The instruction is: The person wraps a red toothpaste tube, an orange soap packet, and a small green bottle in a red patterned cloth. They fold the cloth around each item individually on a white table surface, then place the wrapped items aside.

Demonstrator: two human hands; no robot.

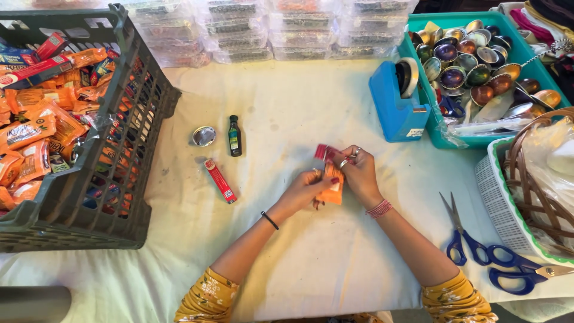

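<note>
Cloth table [299, 263] | crate [128, 179]: snack packets [36, 128] | bin [520, 54]: shiny bowls [472, 57]

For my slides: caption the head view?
Both hands hold an orange snack packet over a cloth-covered table beside a snack-filled crate.

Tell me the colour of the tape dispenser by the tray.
Blue; the tape dispenser shows in the head view.
</note>
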